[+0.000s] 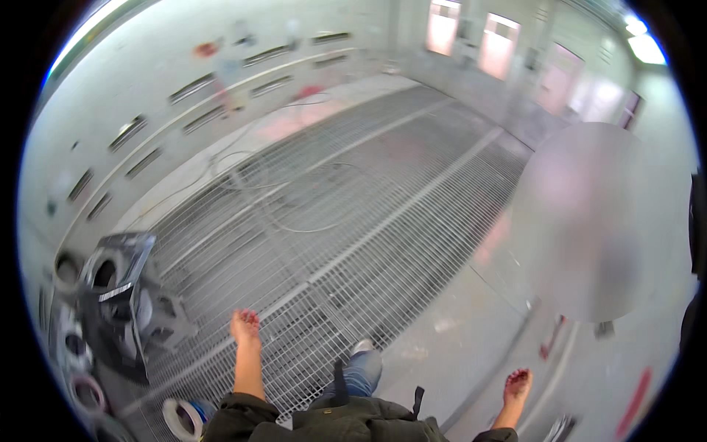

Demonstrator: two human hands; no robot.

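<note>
My left hand (245, 326) is held out ahead over the floor grating (324, 295), its fingers loosely curled and stained red, with nothing visible in them. Out to the right, my right hand (518, 384) hangs above the grey floor (456, 331). Its fingers are curled in too, reddish at the tips, and no object shows in them. Neither hand touches anything. Nearest the left hand lies a pile of grey and black moulded parts (118, 295) at the left. One of my shoes (362, 345) rests on the grating below.
Beside my left sleeve is a white and blue ring-shaped roll (184, 418). A thin hose (317, 230) loops across the grating. Slotted vents line the left wall (162, 96); lit door windows (499, 46) are at the far end. A large blurred patch (582, 221) hides part of the right.
</note>
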